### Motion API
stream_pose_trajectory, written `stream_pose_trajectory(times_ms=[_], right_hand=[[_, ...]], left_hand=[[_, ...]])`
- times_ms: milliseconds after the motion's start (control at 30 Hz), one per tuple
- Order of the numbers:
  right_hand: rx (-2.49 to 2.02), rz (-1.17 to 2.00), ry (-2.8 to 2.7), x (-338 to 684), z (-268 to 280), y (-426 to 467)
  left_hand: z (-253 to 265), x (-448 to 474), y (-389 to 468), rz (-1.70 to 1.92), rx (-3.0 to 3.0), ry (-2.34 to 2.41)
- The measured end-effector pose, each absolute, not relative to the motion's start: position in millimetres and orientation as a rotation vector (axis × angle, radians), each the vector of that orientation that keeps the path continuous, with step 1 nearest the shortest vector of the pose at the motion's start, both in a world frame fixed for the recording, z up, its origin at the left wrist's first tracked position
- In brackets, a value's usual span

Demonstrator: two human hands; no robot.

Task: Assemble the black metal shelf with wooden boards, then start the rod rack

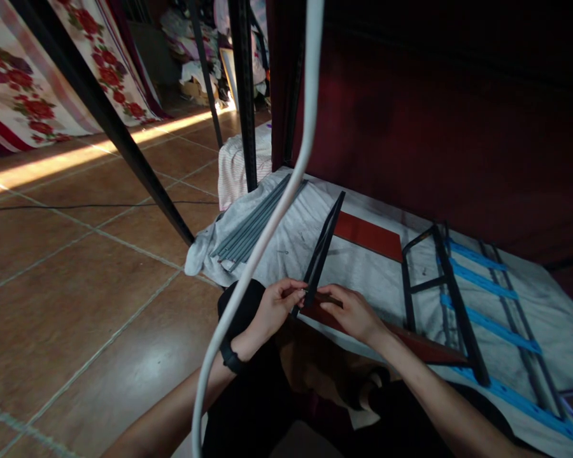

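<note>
While the left hand (273, 308) pinches a small piece (305, 291), unclear in kind, by the black frame (326, 248), the right hand (356, 310) closes its fingers on that frame's near end; probably stiff and lightish, it suits gripping along its bars.

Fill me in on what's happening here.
The left hand and right hand are at the near end of a black frame, one on either side; any small part between them is too small to make out. To the left, grey rods lie on a light cloth. To the right are a red-brown board and, farther over, blue strips.
</note>
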State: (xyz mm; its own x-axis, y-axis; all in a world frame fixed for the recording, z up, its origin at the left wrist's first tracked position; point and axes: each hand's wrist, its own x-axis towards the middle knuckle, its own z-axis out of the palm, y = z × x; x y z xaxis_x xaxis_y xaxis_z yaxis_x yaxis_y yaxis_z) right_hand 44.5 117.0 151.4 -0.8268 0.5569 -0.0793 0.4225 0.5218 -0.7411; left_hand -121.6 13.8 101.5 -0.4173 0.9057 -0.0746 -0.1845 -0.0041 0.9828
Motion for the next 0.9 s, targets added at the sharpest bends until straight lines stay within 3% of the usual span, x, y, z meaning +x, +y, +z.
stream_pose_trajectory(times_ms=[900], right_hand=[[-0.814, 1.168, -2.595, 44.9, 150.1, 118.6]], left_hand=[[111.5, -118.5, 14.7, 1.604, 0.825, 1.406]])
